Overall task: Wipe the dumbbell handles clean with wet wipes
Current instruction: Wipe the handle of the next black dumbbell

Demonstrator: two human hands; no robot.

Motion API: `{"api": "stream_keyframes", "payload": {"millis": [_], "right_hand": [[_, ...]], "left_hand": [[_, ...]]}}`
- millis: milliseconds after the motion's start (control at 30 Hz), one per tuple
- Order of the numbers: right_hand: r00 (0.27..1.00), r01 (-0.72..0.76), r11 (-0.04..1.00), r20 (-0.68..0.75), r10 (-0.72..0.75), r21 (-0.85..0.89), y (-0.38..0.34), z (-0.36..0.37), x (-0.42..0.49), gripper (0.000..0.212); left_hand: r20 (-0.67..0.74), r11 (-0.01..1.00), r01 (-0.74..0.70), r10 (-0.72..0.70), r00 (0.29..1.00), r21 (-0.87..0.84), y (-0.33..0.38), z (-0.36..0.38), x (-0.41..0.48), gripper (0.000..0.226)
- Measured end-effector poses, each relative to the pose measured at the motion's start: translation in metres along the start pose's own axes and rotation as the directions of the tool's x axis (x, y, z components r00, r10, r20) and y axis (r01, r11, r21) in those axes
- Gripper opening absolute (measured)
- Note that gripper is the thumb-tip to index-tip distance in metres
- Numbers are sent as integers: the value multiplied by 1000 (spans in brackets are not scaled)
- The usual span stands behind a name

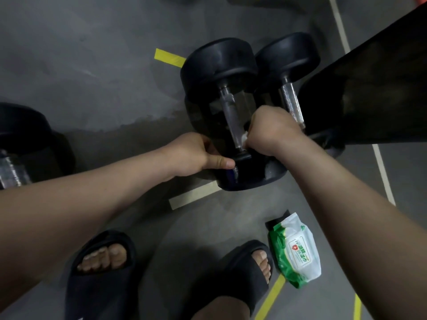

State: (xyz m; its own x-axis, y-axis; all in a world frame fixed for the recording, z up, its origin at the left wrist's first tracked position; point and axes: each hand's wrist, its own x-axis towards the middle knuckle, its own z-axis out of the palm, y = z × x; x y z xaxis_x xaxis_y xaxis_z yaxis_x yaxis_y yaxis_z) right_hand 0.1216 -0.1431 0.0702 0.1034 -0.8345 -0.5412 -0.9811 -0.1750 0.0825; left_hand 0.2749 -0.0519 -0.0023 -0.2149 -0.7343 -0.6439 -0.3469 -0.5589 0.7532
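On the grey gym floor (104, 65), my right hand (270, 130) is clenched round a crumpled white wet wipe (244, 137), pressed to the lower end of the chrome handle (232, 121) of a black rubber-headed dumbbell (219, 65). My left hand (196, 155) grips that dumbbell's lower head, thumb laid across the rubber. A second black dumbbell (288, 56) lies just beside it on the right. Nearer me than the dumbbell, a green-and-white wipe pack (298, 250) lies beside my black sandal (240, 273).
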Motion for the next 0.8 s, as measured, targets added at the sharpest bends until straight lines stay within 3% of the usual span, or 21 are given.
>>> {"api": "stream_keyframes", "payload": {"millis": [100, 167, 300, 400, 467, 567, 667, 800], "right_hand": [[995, -44, 982, 101, 26, 185, 13, -2, 5, 19], [986, -84, 926, 163, 25, 367, 23, -2, 5, 14], [994, -13, 827, 98, -51, 562, 29, -6, 1, 10], [985, 53, 673, 73, -158, 738, 29, -17, -8, 14], [975, 83, 658, 74, -208, 748, 27, -17, -13, 14], [976, 79, 657, 76, -204, 750, 27, -11, -17, 9], [987, 95, 692, 23, -159, 715, 30, -5, -20, 12], [977, 177, 837, -197, -85, 518, 38, 9, -26, 5]], "left_hand": [[-6, 999, -4, 4, 1000, -41, 0, 2, -4, 39], [-6, 999, -8, 8, 1000, -45, 1, 2, -6, 45], [11, 999, -16, 16, 1000, -47, 3, -3, -7, 49], [-87, 973, -92, 75, 993, -213, 8, -4, -4, 35], [-155, 905, -155, 100, 983, -397, 13, -3, -1, 39], [-138, 807, -189, 134, 981, -560, 19, 3, 1, 34], [-187, 810, -202, 116, 975, -551, 24, 11, 1, 14], [-313, 893, -114, -32, 949, -436, 19, 14, 6, 10]]}}
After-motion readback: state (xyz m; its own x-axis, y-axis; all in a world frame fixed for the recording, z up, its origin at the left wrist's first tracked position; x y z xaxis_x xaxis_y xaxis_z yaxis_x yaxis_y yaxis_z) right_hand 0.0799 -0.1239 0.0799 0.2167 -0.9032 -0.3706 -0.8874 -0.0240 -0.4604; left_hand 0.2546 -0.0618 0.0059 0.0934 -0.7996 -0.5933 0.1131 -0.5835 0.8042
